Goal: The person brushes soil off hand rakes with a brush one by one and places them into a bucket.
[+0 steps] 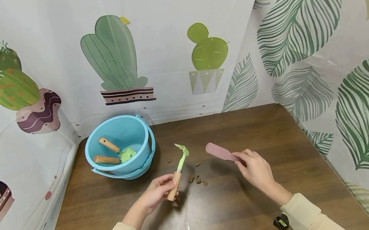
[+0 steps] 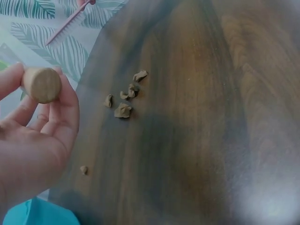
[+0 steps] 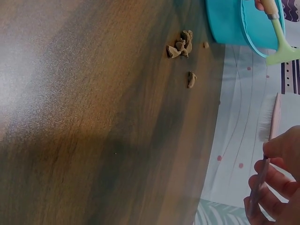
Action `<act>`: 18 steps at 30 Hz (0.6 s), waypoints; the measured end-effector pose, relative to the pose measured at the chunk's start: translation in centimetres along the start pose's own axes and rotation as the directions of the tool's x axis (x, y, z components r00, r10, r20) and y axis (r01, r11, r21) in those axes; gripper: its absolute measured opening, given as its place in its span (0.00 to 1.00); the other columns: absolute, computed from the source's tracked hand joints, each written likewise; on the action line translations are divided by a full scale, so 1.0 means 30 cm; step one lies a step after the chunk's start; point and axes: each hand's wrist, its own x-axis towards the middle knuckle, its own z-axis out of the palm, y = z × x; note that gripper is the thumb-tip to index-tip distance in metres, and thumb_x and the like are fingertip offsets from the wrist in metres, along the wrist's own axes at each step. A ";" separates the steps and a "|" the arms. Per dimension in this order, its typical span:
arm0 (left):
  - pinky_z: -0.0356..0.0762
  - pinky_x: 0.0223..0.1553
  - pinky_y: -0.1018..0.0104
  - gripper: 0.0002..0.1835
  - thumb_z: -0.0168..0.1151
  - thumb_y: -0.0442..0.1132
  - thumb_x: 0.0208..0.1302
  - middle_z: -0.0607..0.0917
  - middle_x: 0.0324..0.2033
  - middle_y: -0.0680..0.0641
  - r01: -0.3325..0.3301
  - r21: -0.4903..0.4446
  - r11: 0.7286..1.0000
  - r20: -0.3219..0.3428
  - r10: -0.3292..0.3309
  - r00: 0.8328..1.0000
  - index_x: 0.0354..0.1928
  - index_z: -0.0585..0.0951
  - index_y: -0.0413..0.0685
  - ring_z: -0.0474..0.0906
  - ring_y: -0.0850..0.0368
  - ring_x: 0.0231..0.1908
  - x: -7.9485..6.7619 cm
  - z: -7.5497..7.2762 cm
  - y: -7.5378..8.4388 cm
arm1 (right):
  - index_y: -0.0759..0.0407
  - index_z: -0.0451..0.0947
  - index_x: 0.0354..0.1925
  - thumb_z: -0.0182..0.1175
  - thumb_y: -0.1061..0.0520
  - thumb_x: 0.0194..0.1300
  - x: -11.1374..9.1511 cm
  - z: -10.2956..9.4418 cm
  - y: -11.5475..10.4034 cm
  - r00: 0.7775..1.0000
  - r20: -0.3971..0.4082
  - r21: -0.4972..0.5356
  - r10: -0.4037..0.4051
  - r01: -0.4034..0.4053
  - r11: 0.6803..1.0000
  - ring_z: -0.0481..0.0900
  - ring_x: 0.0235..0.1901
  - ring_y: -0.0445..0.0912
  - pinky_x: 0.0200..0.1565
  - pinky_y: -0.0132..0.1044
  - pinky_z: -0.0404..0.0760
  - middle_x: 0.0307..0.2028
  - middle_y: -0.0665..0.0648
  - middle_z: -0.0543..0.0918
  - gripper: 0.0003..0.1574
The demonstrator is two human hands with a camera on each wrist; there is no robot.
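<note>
My left hand point(image 1: 161, 192) grips the wooden handle of a small garden rake point(image 1: 182, 158) with a green head, raised above the table. The left wrist view shows the handle's round butt end point(image 2: 43, 85) between thumb and fingers. My right hand point(image 1: 256, 167) pinches the handle of a slim pink brush point(image 1: 220, 151), held up off the table. Its pale bristles point(image 3: 265, 125) show in the right wrist view. Between the hands, below both tools, several brown crumbly pieces point(image 1: 198, 179) lie on the table. A smaller bit point(image 2: 84, 169) lies apart from the rest.
A light blue bucket point(image 1: 148, 156) stands at the table's back left, its handle lowered. Inside lie two wooden-handled tools point(image 1: 107, 159), at least one with a green head. Printed fabric point(image 1: 176, 108) hangs behind the wooden table point(image 1: 302, 161). A thin clear strip point(image 1: 188, 229) lies near the front.
</note>
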 end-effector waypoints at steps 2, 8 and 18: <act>0.77 0.37 0.63 0.25 0.52 0.35 0.64 0.81 0.35 0.49 -0.003 0.038 0.999 -0.017 0.004 1.000 0.60 0.64 0.30 0.78 0.53 0.34 -0.001 -0.005 0.006 | 0.53 0.83 0.41 0.68 0.61 0.48 0.000 0.000 0.003 1.000 0.008 -0.004 0.004 -0.004 1.000 0.77 0.28 0.47 0.25 0.42 0.75 0.30 0.51 0.80 0.17; 0.76 0.32 0.64 0.21 0.53 0.34 0.62 0.80 0.33 0.47 -0.017 0.162 0.987 -0.081 0.030 0.996 0.56 0.69 0.31 0.79 0.54 0.31 -0.013 -0.014 0.038 | 0.53 0.83 0.41 0.68 0.60 0.48 -0.001 -0.008 0.007 1.000 0.016 -0.019 0.008 -0.007 1.000 0.77 0.28 0.48 0.24 0.43 0.75 0.30 0.52 0.80 0.17; 0.75 0.30 0.66 0.15 0.58 0.33 0.57 0.81 0.32 0.44 -0.081 0.433 0.898 -0.161 0.165 0.973 0.47 0.77 0.35 0.76 0.59 0.31 -0.022 -0.028 0.099 | 0.54 0.83 0.40 0.69 0.61 0.47 -0.007 -0.008 0.008 1.000 0.000 -0.017 -0.003 0.003 1.000 0.78 0.27 0.49 0.24 0.44 0.75 0.29 0.52 0.80 0.17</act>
